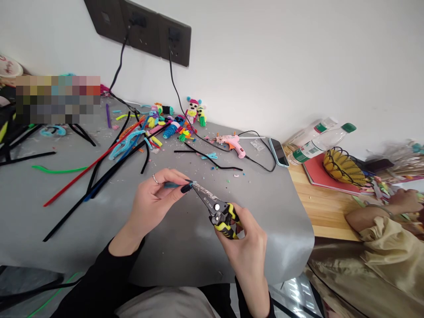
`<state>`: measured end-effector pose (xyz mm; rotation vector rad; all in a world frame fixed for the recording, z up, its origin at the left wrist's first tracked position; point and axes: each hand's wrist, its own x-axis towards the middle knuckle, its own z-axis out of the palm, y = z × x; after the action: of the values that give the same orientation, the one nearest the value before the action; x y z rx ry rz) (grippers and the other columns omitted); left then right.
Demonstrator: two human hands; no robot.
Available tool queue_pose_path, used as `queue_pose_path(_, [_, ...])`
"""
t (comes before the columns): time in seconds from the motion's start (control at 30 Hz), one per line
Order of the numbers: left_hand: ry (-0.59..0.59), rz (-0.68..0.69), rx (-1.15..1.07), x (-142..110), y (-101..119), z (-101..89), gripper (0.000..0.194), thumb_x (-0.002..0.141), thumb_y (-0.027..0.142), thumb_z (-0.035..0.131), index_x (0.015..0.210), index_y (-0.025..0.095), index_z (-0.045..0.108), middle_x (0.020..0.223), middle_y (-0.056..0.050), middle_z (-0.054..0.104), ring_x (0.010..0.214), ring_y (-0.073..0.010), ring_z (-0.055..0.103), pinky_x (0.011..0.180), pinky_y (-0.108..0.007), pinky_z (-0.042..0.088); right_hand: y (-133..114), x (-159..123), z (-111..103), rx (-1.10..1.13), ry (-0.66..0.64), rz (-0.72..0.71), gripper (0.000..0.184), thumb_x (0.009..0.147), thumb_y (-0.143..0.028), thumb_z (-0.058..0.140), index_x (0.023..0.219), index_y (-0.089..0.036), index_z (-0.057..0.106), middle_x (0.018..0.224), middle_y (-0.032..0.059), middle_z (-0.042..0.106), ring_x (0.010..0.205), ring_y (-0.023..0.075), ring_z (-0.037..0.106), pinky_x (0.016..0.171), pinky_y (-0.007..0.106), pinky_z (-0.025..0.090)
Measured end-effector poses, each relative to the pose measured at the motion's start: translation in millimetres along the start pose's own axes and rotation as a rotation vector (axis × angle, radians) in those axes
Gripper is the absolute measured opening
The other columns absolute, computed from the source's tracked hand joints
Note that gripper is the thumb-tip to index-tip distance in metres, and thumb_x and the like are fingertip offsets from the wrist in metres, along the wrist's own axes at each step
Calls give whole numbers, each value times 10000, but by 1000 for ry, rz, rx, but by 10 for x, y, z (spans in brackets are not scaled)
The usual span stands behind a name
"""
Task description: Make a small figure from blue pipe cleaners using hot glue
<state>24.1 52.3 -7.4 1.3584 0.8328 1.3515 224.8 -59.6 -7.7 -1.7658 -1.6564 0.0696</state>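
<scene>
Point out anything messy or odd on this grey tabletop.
Tiny coloured scraps litter the smooth grey tabletop, looking untidy. The dark metal pliers with yellow-and-black handles in the right hand carry whitish residue along their nose, odd against the dark metal; its nature is unclear.

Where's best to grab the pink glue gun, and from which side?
Probably by its handle, from the near right: the glue gun lies with the handle angled that way, its front end pointing left. The right hand holds the pliers, though.
</scene>
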Motion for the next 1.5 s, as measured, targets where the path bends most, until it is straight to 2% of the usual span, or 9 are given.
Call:
queue_pose_path(0.13, [-11, 2, 11, 11, 3, -13, 224, 865, 398, 853, 805, 211, 746, 867, -76, 767, 828, -204, 741, 695, -289, 635, -10, 3, 1, -1, 1, 3, 243, 822, -175, 652, 1060, -204, 689, 777, -11, 671, 588, 133, 549, 561, 226, 479])
queue_pose_path(0.43, [-1, -36, 37, 10, -6, -10, 308, 845, 481, 854, 778, 206, 733, 863, -93, 770, 831, -229, 744, 712, -333, 653, -16, 11, -41, 8, -4, 21, 187, 842, -203, 672, 1025, -205, 709, 724, -23, 656, 548, 123, 546, 544, 215, 480])
queue_pose_path(0.7, [-11, -7, -16, 7, -50, -21, 172, 875, 366, 852, 851, 219, 764, 871, -59, 759, 844, -190, 730, 731, -280, 610, -25, 14, 12, 121, -3, 80, 231, 831, -195, 656, 1050, -189, 730, 782, -6, 715, 589, 124, 624, 567, 201, 526])
queue_pose_path(0.8, [-9, -7, -10, 11, -55, -6, 175, 884, 381, 846, 871, 225, 769, 842, -42, 738, 803, -172, 710, 696, -258, 594, -43, 26, 35, 146, 4, 102, 268, 805, -184, 648, 1059, -187, 733, 765, -18, 684, 576, 118, 598, 552, 201, 523])
queue_pose_path(0.97, [2, -52, -36, 20, -82, -10, 214, 880, 421, 849, 894, 222, 771, 870, -54, 748, 834, -202, 743, 757, -308, 635, -74, 40, 29, 179, 9, 131, 274, 804, -196, 657, 1070, -188, 724, 773, -20, 670, 568, 113, 555, 546, 206, 516])
queue_pose_path(1.07, [-8, -103, -85, 14, -94, -29, 243, 883, 446, 846, 923, 216, 778, 850, -59, 762, 779, -195, 748, 709, -296, 635, -66, 36, 24, 172, 9, 148, 272, 812, -209, 675, 1079, -194, 718, 775, -23, 667, 577, 115, 553, 561, 210, 519])
queue_pose_path(1.27, [5, -159, -232, 14, -79, -20, 273, 822, 470, 900, 889, 227, 795, 802, -25, 762, 728, -135, 729, 675, -196, 588, -41, 0, 36, 117, 16, 76, 315, 783, -169, 655, 1092, -188, 709, 779, -25, 647, 585, 117, 547, 595, 217, 526])
queue_pose_path(1.5, [13, -162, -258, 8, -52, -23, 247, 793, 438, 929, 859, 231, 810, 786, -23, 763, 703, -124, 715, 658, -184, 572, -59, 2, 22, 77, 52, 14, 307, 815, -149, 651, 1115, -187, 706, 759, -21, 640, 570, 120, 536, 549, 212, 498])
